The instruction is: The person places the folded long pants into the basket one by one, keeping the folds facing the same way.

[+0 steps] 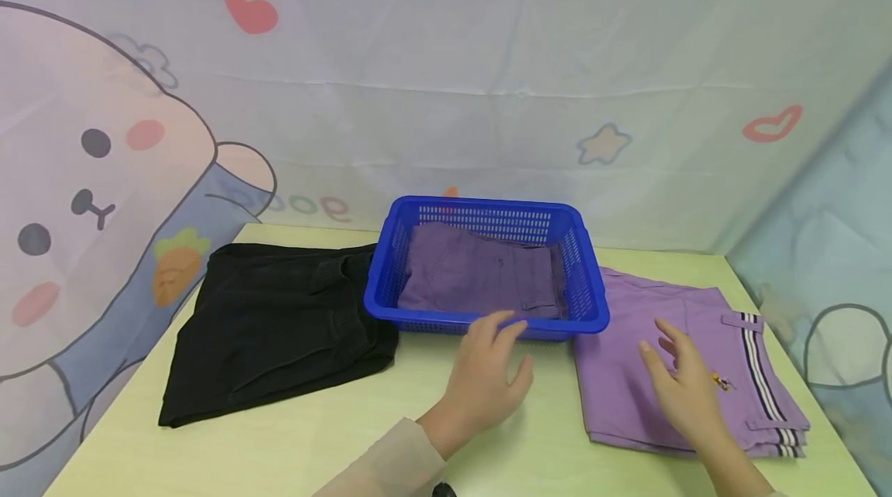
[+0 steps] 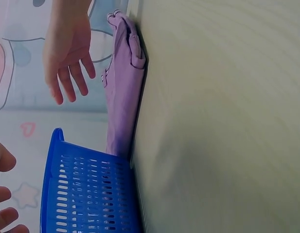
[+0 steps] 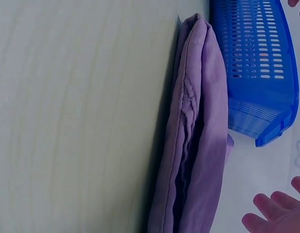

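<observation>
A blue plastic basket point(image 1: 488, 317) stands at the back middle of the table with a folded dark purple garment point(image 1: 474, 269) lying in it. My left hand point(image 1: 484, 381) hovers in front of the basket's near rim, fingers loosely spread and holding nothing. On the right, my right hand point(image 1: 683, 385) is raised over a folded light purple garment point(image 1: 627, 396) with a striped waistband and a small embroidered figure. In the right wrist view its relaxed fingers point(image 3: 269, 208) are apart from the cloth.
Folded black trousers point(image 1: 279, 327) lie on the left of the pale table point(image 1: 334, 435), close against the basket. A printed cloth backdrop point(image 1: 418, 79) hangs behind the table. The light purple garment reaches the basket's right side.
</observation>
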Action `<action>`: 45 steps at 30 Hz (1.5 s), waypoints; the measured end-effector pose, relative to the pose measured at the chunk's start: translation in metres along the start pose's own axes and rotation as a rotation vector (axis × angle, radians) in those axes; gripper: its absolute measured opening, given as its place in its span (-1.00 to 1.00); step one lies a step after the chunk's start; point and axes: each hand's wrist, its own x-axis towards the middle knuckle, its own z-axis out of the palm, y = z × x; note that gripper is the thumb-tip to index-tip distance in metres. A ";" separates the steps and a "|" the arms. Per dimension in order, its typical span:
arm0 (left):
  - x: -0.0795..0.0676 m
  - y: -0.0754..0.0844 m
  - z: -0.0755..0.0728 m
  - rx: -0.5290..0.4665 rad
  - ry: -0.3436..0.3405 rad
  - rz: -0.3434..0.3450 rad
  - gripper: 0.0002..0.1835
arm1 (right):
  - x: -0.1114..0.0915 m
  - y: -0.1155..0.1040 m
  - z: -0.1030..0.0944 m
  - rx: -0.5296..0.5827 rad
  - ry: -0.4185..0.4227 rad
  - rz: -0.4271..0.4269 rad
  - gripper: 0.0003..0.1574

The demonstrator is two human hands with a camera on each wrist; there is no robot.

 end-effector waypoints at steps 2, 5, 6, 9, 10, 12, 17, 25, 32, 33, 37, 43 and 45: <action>0.000 0.001 0.001 0.005 -0.005 0.010 -0.53 | 0.000 0.001 -0.001 -0.001 -0.002 0.006 -0.26; -0.001 0.002 0.002 -0.004 -0.033 0.010 -0.54 | 0.000 0.003 -0.002 0.003 -0.002 0.008 -0.26; -0.001 0.002 0.003 -0.009 -0.045 0.008 -0.54 | -0.001 0.004 -0.002 -0.001 -0.003 0.009 -0.26; -0.002 0.004 0.004 -0.026 -0.076 -0.003 -0.55 | -0.002 0.006 -0.004 -0.010 -0.006 0.011 -0.26; -0.002 0.004 0.005 -0.027 -0.083 -0.004 -0.56 | -0.003 0.007 -0.005 -0.018 -0.011 0.014 -0.26; -0.003 0.006 0.006 -0.038 -0.099 -0.011 -0.55 | -0.004 0.008 -0.006 -0.030 -0.015 0.022 -0.26; -0.007 0.009 0.010 -0.066 -0.135 -0.032 -0.54 | -0.006 0.010 -0.010 -0.027 -0.039 0.038 -0.25; -0.010 0.015 0.020 -0.143 -0.228 -0.111 -0.52 | -0.008 0.020 -0.016 -0.044 -0.042 0.089 -0.22; -0.010 0.019 0.027 -0.170 -0.283 -0.143 -0.53 | -0.007 0.025 -0.018 -0.062 -0.021 0.096 -0.25; -0.011 0.020 0.027 -0.177 -0.287 -0.149 -0.53 | -0.007 0.025 -0.018 -0.062 -0.021 0.094 -0.25; -0.014 0.025 0.030 -0.196 -0.315 -0.188 -0.55 | -0.009 0.031 -0.018 -0.073 -0.035 0.099 -0.26; -0.013 0.032 0.033 -0.230 -0.367 -0.238 -0.55 | -0.010 0.041 -0.024 -0.079 -0.076 0.154 -0.21; -0.012 0.034 0.034 -0.236 -0.382 -0.253 -0.54 | -0.010 0.044 -0.027 -0.087 -0.085 0.166 -0.19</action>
